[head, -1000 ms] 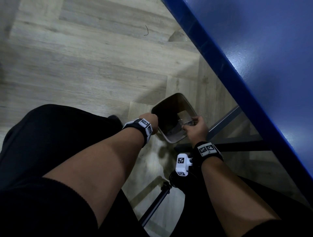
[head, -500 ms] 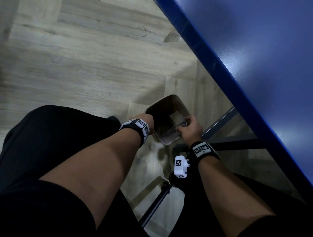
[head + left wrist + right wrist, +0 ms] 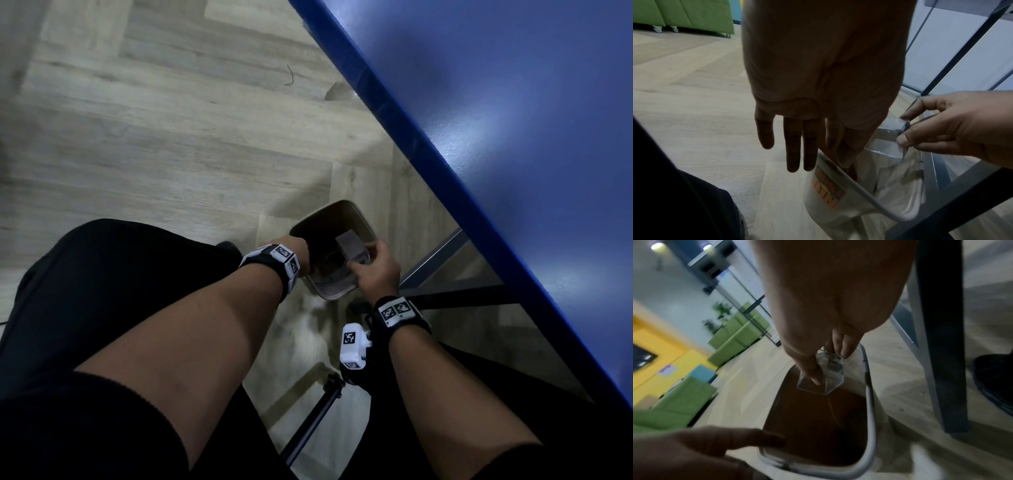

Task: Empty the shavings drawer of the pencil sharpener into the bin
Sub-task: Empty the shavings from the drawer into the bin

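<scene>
A small beige bin (image 3: 328,295) with a dark inside stands on the wooden floor between my knees and the table frame. My right hand (image 3: 363,260) pinches the clear shavings drawer (image 3: 351,248) and holds it tilted over the bin's right side. In the right wrist view the drawer (image 3: 830,378) hangs mouth-down between thumb and fingers of the right hand (image 3: 829,366) above the bin rim (image 3: 871,418). My left hand (image 3: 296,255) is at the bin's left rim. Its fingers (image 3: 797,146) hang straight outside the bin wall (image 3: 826,191), while the thumb lies on the rim.
The blue table top (image 3: 513,137) overhangs on the right, with a grey frame bar (image 3: 431,253) and a black bar (image 3: 462,294) beneath. A black pole (image 3: 308,435) slants between my legs. Green sofas (image 3: 684,14) stand far off. A dark shoe (image 3: 995,378) is beside the black table leg (image 3: 941,337).
The head view has shifted slightly. Both hands stay at the bin. The drawer looks tipped further over the opening than before.
</scene>
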`<action>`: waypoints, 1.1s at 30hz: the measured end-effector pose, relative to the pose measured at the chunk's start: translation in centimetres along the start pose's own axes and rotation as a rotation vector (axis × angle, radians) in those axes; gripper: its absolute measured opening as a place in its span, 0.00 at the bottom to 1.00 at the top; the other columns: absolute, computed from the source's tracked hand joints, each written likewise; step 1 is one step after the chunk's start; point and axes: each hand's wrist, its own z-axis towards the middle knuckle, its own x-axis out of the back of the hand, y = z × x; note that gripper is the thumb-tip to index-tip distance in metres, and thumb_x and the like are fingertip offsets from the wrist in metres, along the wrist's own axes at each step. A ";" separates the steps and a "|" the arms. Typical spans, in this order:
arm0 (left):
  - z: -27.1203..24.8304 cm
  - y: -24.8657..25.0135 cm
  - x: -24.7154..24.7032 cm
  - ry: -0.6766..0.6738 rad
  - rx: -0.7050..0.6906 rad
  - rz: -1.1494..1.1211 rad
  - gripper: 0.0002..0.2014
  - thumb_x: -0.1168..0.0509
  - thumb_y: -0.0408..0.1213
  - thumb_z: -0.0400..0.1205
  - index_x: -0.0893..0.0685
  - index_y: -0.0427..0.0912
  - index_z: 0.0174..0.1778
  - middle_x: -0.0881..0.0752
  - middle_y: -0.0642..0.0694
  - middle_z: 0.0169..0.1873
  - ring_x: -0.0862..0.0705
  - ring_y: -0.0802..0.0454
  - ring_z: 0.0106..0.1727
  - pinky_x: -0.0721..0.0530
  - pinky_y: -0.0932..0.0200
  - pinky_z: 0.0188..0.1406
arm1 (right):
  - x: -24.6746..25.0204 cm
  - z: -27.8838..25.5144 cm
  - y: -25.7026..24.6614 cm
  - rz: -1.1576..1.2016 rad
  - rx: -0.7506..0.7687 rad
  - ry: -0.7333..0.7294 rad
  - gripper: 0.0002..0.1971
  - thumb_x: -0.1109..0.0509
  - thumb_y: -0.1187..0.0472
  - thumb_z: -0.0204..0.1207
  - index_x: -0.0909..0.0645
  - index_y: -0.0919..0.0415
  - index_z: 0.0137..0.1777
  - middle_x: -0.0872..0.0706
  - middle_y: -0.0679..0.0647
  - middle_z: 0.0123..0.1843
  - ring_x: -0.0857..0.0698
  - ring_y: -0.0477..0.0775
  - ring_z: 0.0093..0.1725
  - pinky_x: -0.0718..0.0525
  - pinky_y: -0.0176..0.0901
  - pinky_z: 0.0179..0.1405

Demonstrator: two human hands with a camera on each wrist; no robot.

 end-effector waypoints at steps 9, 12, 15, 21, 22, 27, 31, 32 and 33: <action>-12.5 4.5 6.0 0.183 -0.197 -0.081 0.19 0.28 0.42 0.72 0.11 0.45 0.59 0.07 0.38 0.55 0.07 0.36 0.59 0.08 0.43 0.59 | 3.3 -0.4 -1.3 0.457 -0.378 -0.120 0.26 0.19 0.47 0.70 0.10 0.59 0.65 0.04 0.60 0.56 0.05 0.61 0.57 0.07 0.57 0.67; -16.9 6.7 8.0 0.240 -0.281 -0.088 0.38 0.24 0.41 0.75 0.24 0.45 0.84 0.14 0.37 0.74 0.15 0.34 0.76 0.15 0.45 0.74 | 5.7 -2.9 -4.0 0.558 -0.403 -0.202 0.14 0.26 0.56 0.86 0.11 0.67 0.61 0.09 0.63 0.48 0.09 0.62 0.50 0.10 0.54 0.56; -20.9 8.0 9.4 0.238 -0.350 -0.028 0.51 0.19 0.39 0.75 0.37 0.47 0.93 0.21 0.37 0.82 0.20 0.36 0.81 0.19 0.49 0.77 | 8.4 -5.1 -5.5 0.502 -0.354 -0.223 0.14 0.28 0.58 0.89 0.13 0.70 0.63 0.10 0.60 0.44 0.10 0.59 0.43 0.08 0.57 0.56; -29.5 8.8 12.1 0.286 -0.406 0.115 0.34 0.18 0.39 0.77 0.20 0.43 0.80 0.11 0.40 0.71 0.13 0.38 0.72 0.17 0.55 0.63 | 13.7 -10.0 -7.2 0.437 -0.192 -0.416 0.19 0.27 0.66 0.89 0.20 0.62 0.78 0.11 0.71 0.70 0.07 0.64 0.58 0.06 0.62 0.66; -30.8 8.7 12.7 0.298 -0.423 0.152 0.32 0.19 0.40 0.77 0.18 0.43 0.78 0.10 0.40 0.69 0.11 0.39 0.70 0.17 0.56 0.61 | 14.8 -11.2 -7.8 0.486 -0.181 -0.444 0.17 0.29 0.67 0.90 0.20 0.66 0.77 0.11 0.73 0.69 0.07 0.64 0.57 0.07 0.62 0.68; -36.0 8.2 13.5 0.330 -0.476 0.188 0.40 0.18 0.47 0.77 0.25 0.47 0.85 0.13 0.45 0.73 0.14 0.41 0.71 0.19 0.57 0.62 | 18.0 -15.3 -10.2 0.762 -0.230 -0.502 0.12 0.26 0.60 0.89 0.14 0.69 0.63 0.04 0.68 0.50 0.02 0.60 0.45 0.04 0.57 0.64; -40.4 7.7 13.3 0.316 -0.517 0.233 0.34 0.16 0.48 0.75 0.18 0.49 0.77 0.10 0.47 0.65 0.12 0.44 0.63 0.18 0.56 0.56 | 18.8 -19.1 -12.1 0.759 -0.192 -0.564 0.12 0.31 0.57 0.92 0.15 0.65 0.66 0.02 0.63 0.46 0.03 0.58 0.45 0.03 0.46 0.53; -41.5 7.6 13.2 0.316 -0.525 0.253 0.33 0.16 0.49 0.74 0.17 0.49 0.74 0.10 0.48 0.64 0.12 0.45 0.60 0.17 0.56 0.55 | 19.2 -20.1 -12.4 0.757 -0.173 -0.575 0.12 0.31 0.57 0.92 0.15 0.65 0.67 0.02 0.64 0.48 0.02 0.58 0.46 0.03 0.47 0.56; -42.8 7.4 13.2 0.316 -0.537 0.274 0.33 0.15 0.51 0.72 0.17 0.50 0.73 0.09 0.49 0.62 0.12 0.47 0.58 0.17 0.57 0.53 | 19.7 -21.2 -12.6 0.762 -0.151 -0.584 0.13 0.31 0.57 0.92 0.15 0.66 0.67 0.02 0.65 0.50 0.02 0.59 0.48 0.03 0.49 0.59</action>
